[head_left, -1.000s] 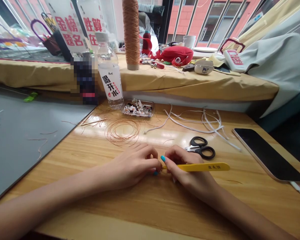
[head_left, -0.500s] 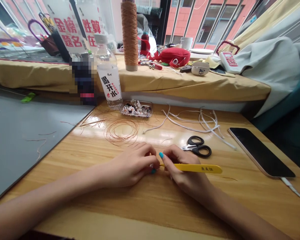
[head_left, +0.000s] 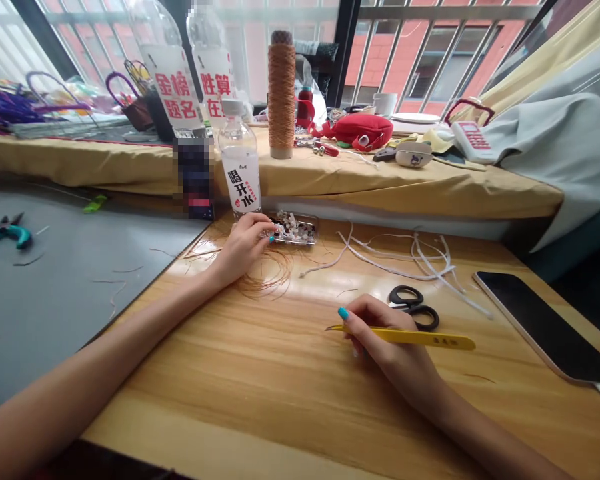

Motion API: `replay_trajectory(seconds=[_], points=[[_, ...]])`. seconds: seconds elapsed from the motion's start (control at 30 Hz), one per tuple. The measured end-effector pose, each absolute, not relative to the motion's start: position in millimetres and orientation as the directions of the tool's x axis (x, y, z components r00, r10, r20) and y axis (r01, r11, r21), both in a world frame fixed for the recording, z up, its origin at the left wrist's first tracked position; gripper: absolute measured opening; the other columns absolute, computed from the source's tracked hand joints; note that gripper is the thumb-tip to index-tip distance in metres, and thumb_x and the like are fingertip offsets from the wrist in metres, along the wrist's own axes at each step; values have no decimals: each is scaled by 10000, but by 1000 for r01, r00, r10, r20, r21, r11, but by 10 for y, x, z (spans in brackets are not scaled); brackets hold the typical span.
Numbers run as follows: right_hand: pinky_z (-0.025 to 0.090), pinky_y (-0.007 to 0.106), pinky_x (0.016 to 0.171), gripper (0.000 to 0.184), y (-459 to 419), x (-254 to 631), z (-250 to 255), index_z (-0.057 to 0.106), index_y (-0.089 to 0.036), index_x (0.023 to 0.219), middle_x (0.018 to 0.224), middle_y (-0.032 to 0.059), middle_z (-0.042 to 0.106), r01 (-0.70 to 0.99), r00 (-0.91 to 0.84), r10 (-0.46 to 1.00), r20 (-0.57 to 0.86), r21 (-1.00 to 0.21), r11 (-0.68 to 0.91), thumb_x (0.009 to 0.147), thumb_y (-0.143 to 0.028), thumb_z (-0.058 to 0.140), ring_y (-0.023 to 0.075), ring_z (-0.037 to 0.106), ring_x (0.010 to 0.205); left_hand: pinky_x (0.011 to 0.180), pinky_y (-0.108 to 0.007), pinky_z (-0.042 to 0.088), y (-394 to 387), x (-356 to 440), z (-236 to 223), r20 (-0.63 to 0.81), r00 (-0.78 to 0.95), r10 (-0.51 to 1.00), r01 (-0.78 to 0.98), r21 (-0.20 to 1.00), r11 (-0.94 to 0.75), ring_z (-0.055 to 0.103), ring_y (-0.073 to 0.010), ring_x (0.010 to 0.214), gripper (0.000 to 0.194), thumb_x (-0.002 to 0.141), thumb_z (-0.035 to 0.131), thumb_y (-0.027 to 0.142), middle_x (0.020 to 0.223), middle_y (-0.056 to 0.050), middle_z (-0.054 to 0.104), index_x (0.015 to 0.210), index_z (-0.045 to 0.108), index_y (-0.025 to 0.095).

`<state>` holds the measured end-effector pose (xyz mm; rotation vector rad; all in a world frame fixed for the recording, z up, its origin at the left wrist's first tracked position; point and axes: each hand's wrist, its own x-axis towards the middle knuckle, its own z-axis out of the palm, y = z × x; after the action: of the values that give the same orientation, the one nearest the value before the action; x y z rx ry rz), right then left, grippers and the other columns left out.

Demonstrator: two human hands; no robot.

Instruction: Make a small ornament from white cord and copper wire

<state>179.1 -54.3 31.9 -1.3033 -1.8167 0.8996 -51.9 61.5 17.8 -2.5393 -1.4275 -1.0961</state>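
Note:
My left hand (head_left: pixel 244 248) reaches to the left side of a small clear tray (head_left: pixel 307 241) full of tiny white, dark and clear beads (head_left: pixel 295 230). Its fingers are pressed together over the tray's edge; what they pinch, if anything, is too small to make out. Just below that tray lies a loose coil of thin copper-coloured thread (head_left: pixel 267 288), partly under my left hand. Yellow tweezers (head_left: pixel 447 341) are gripped in my right hand (head_left: pixel 387 343), their fine tip pointing left above the wooden table. Black-handled scissors (head_left: pixel 425 319) lie right behind that hand.
White cords (head_left: pixel 385 267) lie across the table's back, and a phone (head_left: pixel 545 320) with a cable is at right. A water bottle (head_left: pixel 243 167) stands beside the tray. Teal pliers (head_left: pixel 10 235) rest on the grey mat (head_left: pixel 55 300). A thread spool (head_left: pixel 281 100) stands on the ledge.
My left hand has left my right hand and moved forward to the bead tray. My right hand still holds the tweezers in about the same place. The view has tilted up slightly.

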Motion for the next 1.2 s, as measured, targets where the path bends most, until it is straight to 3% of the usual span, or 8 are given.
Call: replay_trajectory(seconds=[0.13,0.3,0.43,0.53,0.73,0.93,1.07,1.2], points=[[397,195,502,164,-538,1783,303,522,-175,672,601,-1,542,592,-293,910,294,-692,414,798,-250,446,97,506,542,905,-382,275,622,-541,126,541,366,757,799,234,-554,360,-207,1078,333,794,447,156,1186,-54,482,1122,480,199],[425,198,526,161,-571,1788,199,574,-176,821,726,49,576,600,-524,650,550,-303,740,815,-203,416,108,537,604,919,-377,236,434,-410,162,556,416,720,791,168,-588,338,-202,1116,365,827,401,187,1251,-65,430,1191,423,214],[450,255,618,226,-628,1784,198,585,-147,891,812,94,600,541,-713,460,529,-2,841,817,-114,374,153,553,721,914,-407,209,218,-261,166,416,617,668,713,65,-699,326,-221,1134,359,838,402,250,1246,-58,443,1196,422,265],[454,290,658,268,-636,1780,202,588,-120,891,855,120,599,550,-745,456,487,62,833,815,-83,334,174,546,751,904,-423,197,119,-208,152,341,697,631,667,15,-745,361,-221,1110,290,861,360,272,1153,-46,525,1118,493,260],[454,341,715,250,-599,1797,149,571,-121,937,933,127,568,668,-655,630,418,-70,741,777,-67,386,205,524,844,882,-389,228,122,-227,122,377,724,577,632,-28,-774,416,-205,1053,277,868,344,218,1075,-64,571,1083,515,189],[448,363,726,311,-545,1818,169,554,-169,1002,937,106,544,722,-548,752,367,-246,646,778,-54,371,204,506,853,913,-369,217,47,-250,129,453,735,504,619,-145,-772,402,-210,1086,401,833,369,111,1180,-98,505,1229,386,169],[444,330,775,290,-500,1831,222,495,-201,1090,988,90,526,602,-378,857,350,-610,515,836,-171,358,177,513,904,925,-321,214,-88,-256,193,467,803,370,517,-236,-823,408,-183,1095,438,829,370,98,1209,-72,492,1258,351,186],[468,273,700,289,-451,1857,236,462,-190,1075,946,68,554,235,-207,955,213,-937,260,855,-338,346,138,557,798,918,-279,248,-213,-235,282,438,868,233,387,-302,-871,426,-155,1076,401,832,352,104,1189,-58,510,1223,395,182]])
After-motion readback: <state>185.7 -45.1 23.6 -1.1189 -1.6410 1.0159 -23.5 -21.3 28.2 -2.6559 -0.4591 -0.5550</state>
